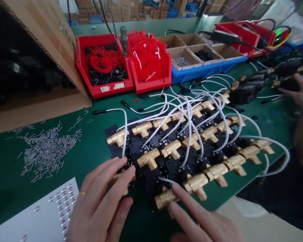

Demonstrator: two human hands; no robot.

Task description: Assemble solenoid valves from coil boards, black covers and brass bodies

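Observation:
Black plastic units with brass tee fittings (148, 159) lie in rows on the green bench, many with a white cable (189, 134) looping up. At the near left end, my left hand (103, 198) is curved over a brass-fitted unit (126, 191), fingertips on its far side and thumb on its near side; the fingers cover most of it. To its right, the index finger and another digit of my right hand (194, 218) close around a brass tee fitting (163, 200) at the end of the front row. A short white cable passes under that index finger.
Loose metal pins (49, 148) lie in a heap at left, near a white perforated sheet (37, 215) and an open cardboard box (47, 50). Red bins (111, 89) and a blue divided tray (209, 71) stand behind. Another person's hand (301, 89) works at right.

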